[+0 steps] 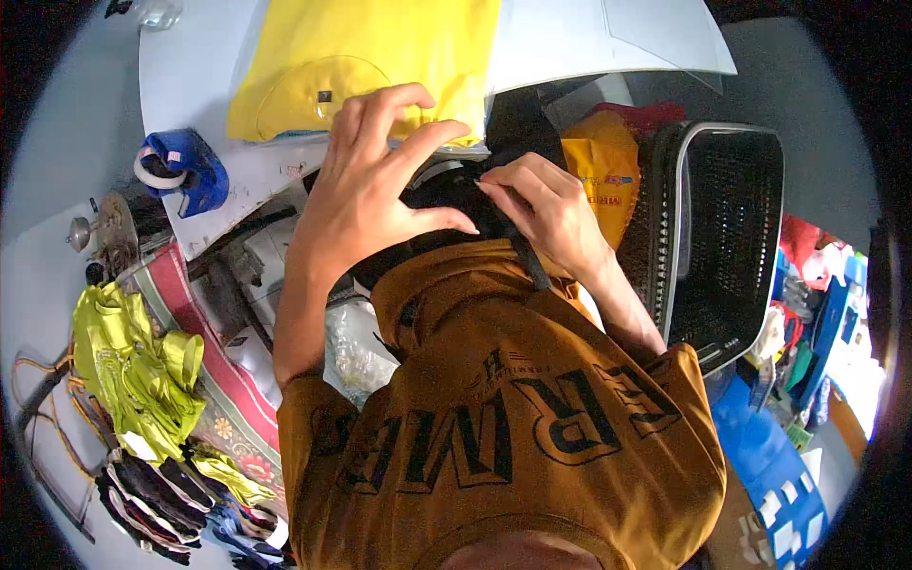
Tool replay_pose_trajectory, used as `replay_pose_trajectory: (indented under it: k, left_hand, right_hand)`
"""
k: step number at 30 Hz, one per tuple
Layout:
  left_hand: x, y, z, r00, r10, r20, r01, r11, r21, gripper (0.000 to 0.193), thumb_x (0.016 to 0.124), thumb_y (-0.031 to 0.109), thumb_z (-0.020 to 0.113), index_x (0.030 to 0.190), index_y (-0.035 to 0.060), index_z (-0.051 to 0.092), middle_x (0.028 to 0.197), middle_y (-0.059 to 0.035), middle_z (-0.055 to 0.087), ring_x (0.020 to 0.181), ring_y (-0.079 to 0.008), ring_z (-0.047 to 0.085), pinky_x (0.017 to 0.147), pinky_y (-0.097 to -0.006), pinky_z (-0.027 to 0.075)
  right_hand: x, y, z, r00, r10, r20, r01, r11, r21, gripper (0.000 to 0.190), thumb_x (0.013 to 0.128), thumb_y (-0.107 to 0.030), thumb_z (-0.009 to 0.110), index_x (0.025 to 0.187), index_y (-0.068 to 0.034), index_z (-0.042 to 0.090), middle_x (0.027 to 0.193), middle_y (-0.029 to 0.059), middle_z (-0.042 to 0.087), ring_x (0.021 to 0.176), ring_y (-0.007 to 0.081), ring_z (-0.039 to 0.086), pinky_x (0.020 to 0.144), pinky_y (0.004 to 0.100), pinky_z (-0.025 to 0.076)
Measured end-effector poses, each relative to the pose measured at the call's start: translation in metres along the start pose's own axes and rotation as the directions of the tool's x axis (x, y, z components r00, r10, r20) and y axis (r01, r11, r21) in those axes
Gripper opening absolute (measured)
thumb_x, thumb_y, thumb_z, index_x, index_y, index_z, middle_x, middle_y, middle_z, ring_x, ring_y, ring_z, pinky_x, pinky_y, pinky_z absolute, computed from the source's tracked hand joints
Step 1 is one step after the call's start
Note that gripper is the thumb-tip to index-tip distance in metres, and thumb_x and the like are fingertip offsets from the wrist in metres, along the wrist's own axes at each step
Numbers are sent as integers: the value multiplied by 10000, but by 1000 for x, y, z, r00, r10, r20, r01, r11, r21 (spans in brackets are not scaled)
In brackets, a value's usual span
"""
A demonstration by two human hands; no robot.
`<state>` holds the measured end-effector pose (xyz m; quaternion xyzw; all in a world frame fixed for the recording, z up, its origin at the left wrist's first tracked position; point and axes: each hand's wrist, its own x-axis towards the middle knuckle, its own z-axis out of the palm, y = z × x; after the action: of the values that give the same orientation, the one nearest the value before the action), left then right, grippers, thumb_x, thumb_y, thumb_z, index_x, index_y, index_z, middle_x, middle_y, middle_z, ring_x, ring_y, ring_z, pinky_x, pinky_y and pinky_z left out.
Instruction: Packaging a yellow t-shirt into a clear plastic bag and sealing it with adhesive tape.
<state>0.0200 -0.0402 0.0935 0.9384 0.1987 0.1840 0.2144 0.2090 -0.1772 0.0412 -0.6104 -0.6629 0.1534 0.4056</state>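
A folded yellow garment (370,43) in a clear plastic bag lies on the white tabletop (570,43), its near end at the table edge. A small dark label shows on it. My left hand (363,178) is spread over the bag's near edge, fingers curved and apart, with nothing visible in its grasp. Just past that edge, to the right, my right hand (548,206) has its thumb and fingertips pinched together above my dark-clothed lap. Whether something thin sits between those fingertips cannot be made out.
Left on the tabletop is a blue tape dispenser (206,171) with a tape roll (160,171). A black plastic basket (727,235) stands right, beside an orange bag (605,164) bearing writing. Lime-green garments (135,370) and dark folded clothes (153,499) are at lower left.
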Motion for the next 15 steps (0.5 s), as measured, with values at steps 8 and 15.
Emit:
replay_pose_trajectory:
  k: [8,15]
  left_hand:
    - [23,5,22,993,80,91,-89,991,97,606,657,354,868,1212,209,674,1325,-67,477,1209,-323,456,1038,-452,405]
    - [35,7,25,983,144,111,-163,969,187,301,754,156,789,1037,107,698,1266,-59,533,1182,-292,495,1006,-432,421]
  right_hand:
    - [3,11,-2,997,-51,-61,50,998,-26,103,859,-95,729,912,-49,653,816,101,611,734,297,637,657,390,543]
    - [12,16,-5,995,-36,-97,34,999,-22,88,866,-96,720,903,-39,664,805,110,615,736,312,634,667,389,538]
